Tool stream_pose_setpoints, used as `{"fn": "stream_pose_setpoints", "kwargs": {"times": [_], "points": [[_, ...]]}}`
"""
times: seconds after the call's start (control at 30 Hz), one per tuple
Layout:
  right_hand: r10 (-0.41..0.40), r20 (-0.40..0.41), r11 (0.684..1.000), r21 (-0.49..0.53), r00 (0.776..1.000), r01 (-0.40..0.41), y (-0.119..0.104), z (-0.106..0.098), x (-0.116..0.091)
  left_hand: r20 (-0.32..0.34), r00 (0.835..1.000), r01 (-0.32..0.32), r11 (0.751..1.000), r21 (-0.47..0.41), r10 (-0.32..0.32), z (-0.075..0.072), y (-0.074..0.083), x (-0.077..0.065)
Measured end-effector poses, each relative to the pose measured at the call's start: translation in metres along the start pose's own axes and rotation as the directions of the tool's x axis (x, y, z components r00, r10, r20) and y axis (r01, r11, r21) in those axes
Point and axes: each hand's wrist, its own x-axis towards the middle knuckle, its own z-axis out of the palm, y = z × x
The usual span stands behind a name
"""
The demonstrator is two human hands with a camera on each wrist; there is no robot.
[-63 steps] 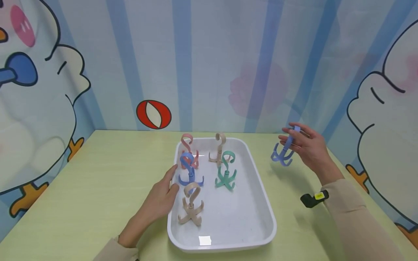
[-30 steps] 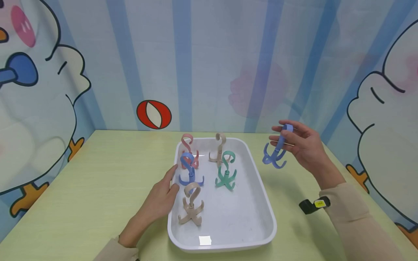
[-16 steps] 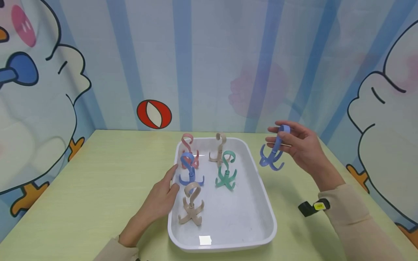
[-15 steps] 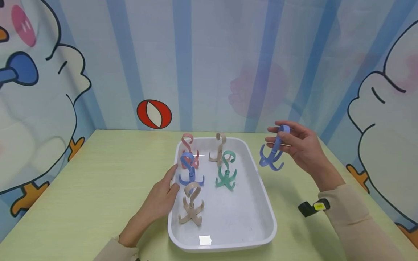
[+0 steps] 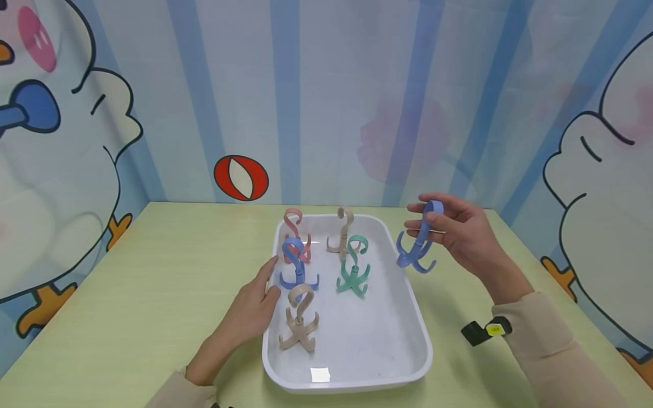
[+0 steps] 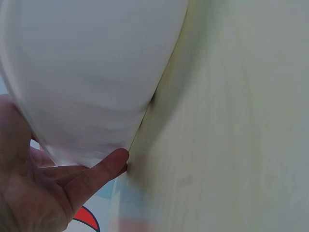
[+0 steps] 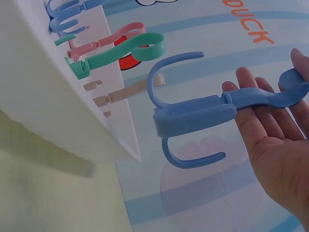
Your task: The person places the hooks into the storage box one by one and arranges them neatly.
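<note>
My right hand (image 5: 466,235) pinches a blue swivel hook (image 5: 415,249) by its curved top, thumb against fingers, just above the right rim of a white tray (image 5: 420,340). Its several upturned prongs hang below, tilted to the left. In the right wrist view the blue hook's stem (image 7: 260,97) crosses the fingers. My left hand (image 5: 250,309) holds the tray's left side; in the left wrist view its fingers (image 6: 104,173) lie against the outer wall (image 6: 91,82). In the tray stand a pink hook (image 5: 293,226), a blue hook (image 5: 299,275), a green hook (image 5: 353,277) and two beige hooks (image 5: 298,328).
The tray stands on a pale yellow-green table (image 5: 178,266). Behind it hangs a blue striped backdrop (image 5: 326,113) with cartoon prints, which also covers both sides. A black wrist-camera mount (image 5: 484,331) juts from the right sleeve (image 5: 541,334).
My right hand has moved left with the blue hook, from over the table at the right up to the tray's right rim. The left hand and the hooks in the tray have stayed put.
</note>
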Motion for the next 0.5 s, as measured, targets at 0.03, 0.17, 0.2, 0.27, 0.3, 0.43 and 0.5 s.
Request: {"fn": "stream_pose_setpoints", "kwargs": {"times": [0.03,0.17,0.2,0.27,0.3,0.43,0.5], "points": [[-0.002,0.006,1.000,-0.002,1.000,0.002,0.000,0.001,0.000,0.000,1.000,0.000,1.000,0.000,0.000,0.000,0.000,0.000],[-0.003,0.041,1.000,-0.001,0.999,0.003,0.000,0.008,0.000,-0.001,1.000,0.000,1.000,-0.002,0.000,0.000,0.000,-0.001],[-0.001,0.051,1.000,0.005,0.999,0.000,0.001,0.009,-0.001,0.000,1.000,-0.002,1.000,-0.004,0.002,0.000,0.000,-0.001],[0.004,0.070,1.000,0.008,0.998,-0.004,0.001,0.012,-0.001,0.002,1.000,-0.005,1.000,-0.006,0.005,-0.001,0.000,0.000],[0.006,0.075,1.000,0.008,0.997,-0.007,0.001,0.014,-0.002,0.002,1.000,-0.008,1.000,-0.007,0.008,-0.001,0.000,0.000],[0.017,0.087,1.000,-0.009,0.996,-0.016,0.003,0.020,-0.004,0.004,1.000,-0.004,1.000,-0.005,0.004,-0.001,0.000,0.000],[0.027,0.089,0.999,-0.035,0.996,-0.024,0.004,0.023,-0.006,0.005,1.000,0.003,1.000,-0.001,-0.003,-0.001,0.000,0.000]]}}
